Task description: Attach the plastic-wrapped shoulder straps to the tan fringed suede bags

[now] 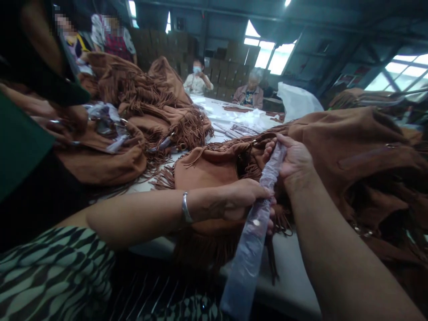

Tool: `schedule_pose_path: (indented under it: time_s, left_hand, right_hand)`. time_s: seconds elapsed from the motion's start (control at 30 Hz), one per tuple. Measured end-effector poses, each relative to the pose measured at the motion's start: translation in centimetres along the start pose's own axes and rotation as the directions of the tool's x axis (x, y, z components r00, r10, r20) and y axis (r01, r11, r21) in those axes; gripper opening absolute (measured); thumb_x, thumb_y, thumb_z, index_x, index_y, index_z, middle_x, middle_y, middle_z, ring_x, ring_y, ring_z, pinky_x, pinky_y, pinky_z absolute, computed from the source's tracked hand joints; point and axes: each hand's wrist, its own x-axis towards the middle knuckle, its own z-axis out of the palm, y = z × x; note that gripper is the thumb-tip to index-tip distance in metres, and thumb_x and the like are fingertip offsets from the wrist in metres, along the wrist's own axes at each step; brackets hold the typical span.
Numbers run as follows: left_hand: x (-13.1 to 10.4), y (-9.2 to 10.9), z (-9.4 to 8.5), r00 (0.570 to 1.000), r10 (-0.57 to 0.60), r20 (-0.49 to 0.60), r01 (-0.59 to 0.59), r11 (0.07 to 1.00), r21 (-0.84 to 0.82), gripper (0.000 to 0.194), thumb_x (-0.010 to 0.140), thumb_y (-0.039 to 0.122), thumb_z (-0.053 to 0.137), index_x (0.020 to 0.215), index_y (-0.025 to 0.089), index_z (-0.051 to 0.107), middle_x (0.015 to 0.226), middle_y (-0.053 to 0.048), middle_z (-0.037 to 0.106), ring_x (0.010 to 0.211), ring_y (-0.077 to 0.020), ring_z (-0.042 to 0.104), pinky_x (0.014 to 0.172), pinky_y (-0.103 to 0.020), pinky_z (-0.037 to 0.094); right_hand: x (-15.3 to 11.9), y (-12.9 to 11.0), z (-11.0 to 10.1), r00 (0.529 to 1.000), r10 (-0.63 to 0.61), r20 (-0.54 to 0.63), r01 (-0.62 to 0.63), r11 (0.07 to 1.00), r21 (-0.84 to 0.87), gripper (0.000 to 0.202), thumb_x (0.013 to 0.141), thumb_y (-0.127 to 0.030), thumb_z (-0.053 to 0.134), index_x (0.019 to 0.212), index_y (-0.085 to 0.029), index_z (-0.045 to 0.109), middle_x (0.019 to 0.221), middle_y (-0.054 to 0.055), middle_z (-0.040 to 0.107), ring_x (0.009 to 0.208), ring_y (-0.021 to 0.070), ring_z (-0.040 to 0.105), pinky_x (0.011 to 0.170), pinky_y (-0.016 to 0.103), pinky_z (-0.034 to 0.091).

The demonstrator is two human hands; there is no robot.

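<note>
A long, clear plastic sleeve (245, 254) runs slantwise between my two hands, its lower end hanging past the table edge. My left hand (245, 198), with a silver bracelet on the wrist, is closed around its middle. Higher up, my right hand (296, 158) grips the bunched upper end, thumb along the plastic. Whether a strap lies inside the bunched part I cannot tell. Behind and under my hands lies a brown fringed handbag (207, 171), its fringe hanging over the table's front edge.
Brown fringed bags (143, 98) are heaped at the left, where a co-worker's hands (63, 120) touch one with plastic on it. More brown bags (351, 142) pile up at right. White sheets and plastic (247, 118) lie on the far table; several people are beyond.
</note>
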Motion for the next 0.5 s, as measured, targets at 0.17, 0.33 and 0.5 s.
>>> schedule_pose_path:
  time_s: [0.17, 0.33, 0.5]
  left_hand:
    - [-1.6, -0.3, -1.5, 0.995, -0.09, -0.042, 0.091, 0.995, 0.031, 0.018, 0.089, 0.016, 0.036, 0.077, 0.011, 0.049, 0.061, -0.002, 0.056, 0.048, -0.0145, 0.058, 0.051, -0.031, 0.052]
    - [-1.1, 1.0, -3.1, 0.994, -0.043, -0.096, 0.047, 0.998, 0.036, 0.022, 0.093, 0.021, 0.037, 0.077, 0.012, 0.049, 0.056, 0.001, 0.051, 0.042, -0.0093, 0.051, 0.045, -0.022, 0.046]
    - [1.6, 3.8, -5.3, 0.995, 0.08, -0.052, -0.078, 0.997, 0.029, 0.024, 0.093, 0.025, 0.041, 0.073, 0.014, 0.046, 0.054, 0.003, 0.044, 0.038, -0.0051, 0.038, 0.038, -0.014, 0.033]
  right_hand:
    - [0.3, 0.8, -0.5, 0.996, -0.024, -0.084, 0.023, 1.0, -0.003, 0.031, 0.095, -0.028, 0.039, 0.067, -0.018, 0.048, 0.048, -0.005, 0.05, 0.041, 0.0081, 0.05, 0.043, 0.018, 0.046]
    - [-0.1, 2.1, 1.1, 0.996, -0.015, -0.087, 0.012, 0.999, -0.039, 0.026, 0.09, -0.022, 0.047, 0.064, -0.018, 0.051, 0.049, -0.002, 0.055, 0.045, 0.012, 0.055, 0.045, 0.025, 0.051]
    - [-1.8, 3.4, 2.6, 0.998, -0.015, -0.064, 0.009, 0.996, -0.087, 0.029, 0.092, -0.023, 0.044, 0.065, -0.017, 0.054, 0.06, 0.002, 0.065, 0.051, 0.0151, 0.061, 0.048, 0.029, 0.053]
